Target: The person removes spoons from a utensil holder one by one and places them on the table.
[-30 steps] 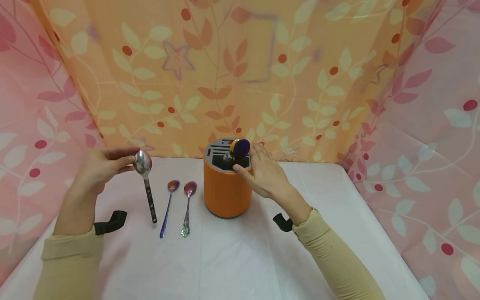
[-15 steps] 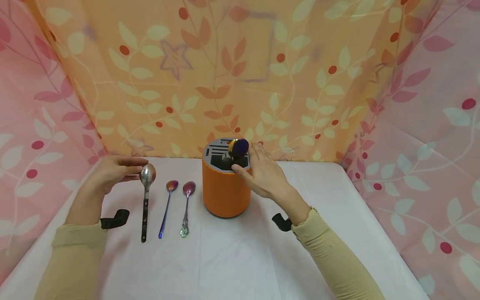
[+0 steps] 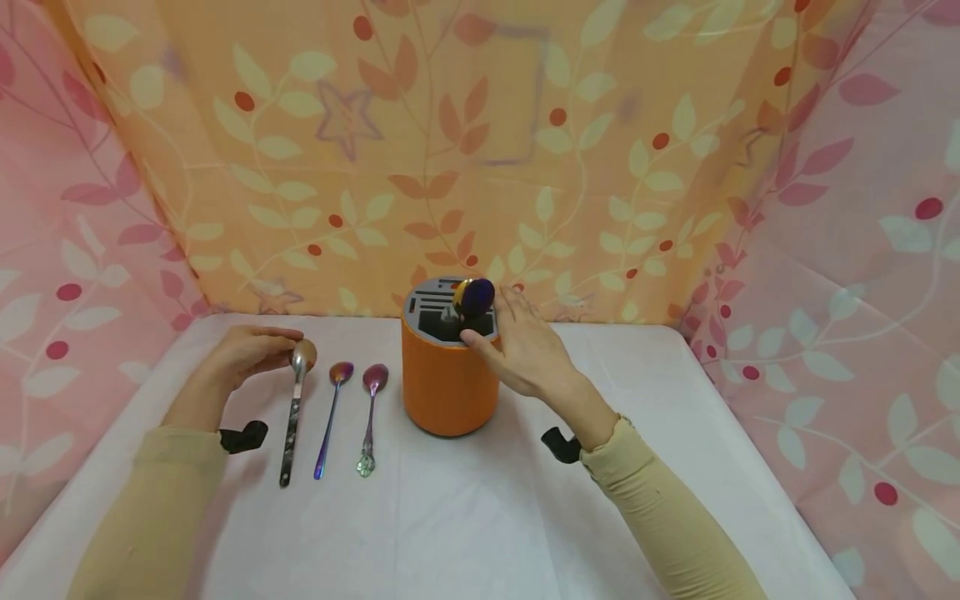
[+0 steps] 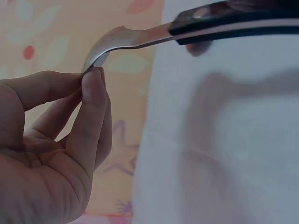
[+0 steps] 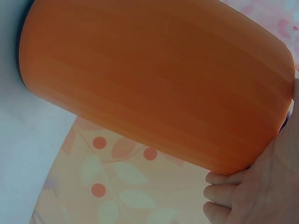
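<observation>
At the left in the head view, my left hand [image 3: 251, 357] pinches the bowl tip of a spoon [image 3: 290, 425] with a black, speckled handle. Its handle slants toward me, close over the white cloth. The left wrist view shows thumb and fingers meeting at the edge of the bowl. My right hand [image 3: 528, 346] rests against the right side of an orange utensil holder [image 3: 450, 387], fingers straight along its rim and thumb at the front. A shiny purple and gold utensil head [image 3: 476, 297] sticks up from the holder's slotted grey top; its lower part is hidden inside.
Two purple-tinted spoons lie on the cloth between left hand and holder: a slim one [image 3: 328, 417] and one with an ornate handle end [image 3: 367, 433]. White cloth [image 3: 465, 517] covers the table. Patterned orange [image 3: 450, 125] and pink [image 3: 862, 292] cloths hang around it.
My left hand has come down and to the right, lowering the black-handled spoon to beside the slim spoon. The handle end has swung toward me. My right hand stays at the holder.
</observation>
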Motion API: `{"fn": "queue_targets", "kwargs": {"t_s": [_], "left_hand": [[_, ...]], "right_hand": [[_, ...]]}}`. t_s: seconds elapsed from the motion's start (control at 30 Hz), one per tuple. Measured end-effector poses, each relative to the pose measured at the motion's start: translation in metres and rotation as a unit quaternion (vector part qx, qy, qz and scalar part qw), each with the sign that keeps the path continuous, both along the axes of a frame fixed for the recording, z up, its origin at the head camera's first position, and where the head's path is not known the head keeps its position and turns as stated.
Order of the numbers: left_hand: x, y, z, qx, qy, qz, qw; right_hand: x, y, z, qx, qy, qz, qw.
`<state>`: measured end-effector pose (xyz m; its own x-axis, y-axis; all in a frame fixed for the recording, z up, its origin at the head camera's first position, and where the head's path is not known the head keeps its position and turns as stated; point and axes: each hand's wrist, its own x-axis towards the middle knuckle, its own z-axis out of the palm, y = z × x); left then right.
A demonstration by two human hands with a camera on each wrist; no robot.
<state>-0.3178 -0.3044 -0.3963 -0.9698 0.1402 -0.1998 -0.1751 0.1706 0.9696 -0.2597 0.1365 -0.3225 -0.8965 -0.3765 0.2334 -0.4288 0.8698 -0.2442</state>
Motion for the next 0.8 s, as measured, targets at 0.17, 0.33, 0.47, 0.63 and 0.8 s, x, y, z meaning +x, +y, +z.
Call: {"fn": "queue_targets", "kwargs": {"t_s": [0.17, 0.33, 0.47, 0.63, 0.8], "left_hand": [[-0.008, 0.0, -0.018, 0.018, -0.024, 0.014, 0.9995], [-0.012, -0.002, -0.035, 0.006, -0.018, 0.027, 0.9995], [-0.015, 0.0, -0.046, -0.037, -0.002, 0.046, 0.9982], [-0.018, 0.004, -0.056, -0.066, 0.005, 0.076, 0.9949], [-0.018, 0.006, -0.061, -0.07, 0.009, 0.092, 0.9932]], "right_hand": [[0.0, 0.0, 0.0, 0.0, 0.002, 0.0, 1.0], [0.0, 0.0, -0.001, 0.001, -0.002, 0.001, 1.0], [0.0, 0.0, -0.001, 0.001, -0.003, 0.001, 1.0], [0.001, 0.001, -0.001, 0.001, 0.001, 0.002, 1.0], [0.001, 0.001, -0.001, -0.001, 0.002, 0.003, 1.0]]}}
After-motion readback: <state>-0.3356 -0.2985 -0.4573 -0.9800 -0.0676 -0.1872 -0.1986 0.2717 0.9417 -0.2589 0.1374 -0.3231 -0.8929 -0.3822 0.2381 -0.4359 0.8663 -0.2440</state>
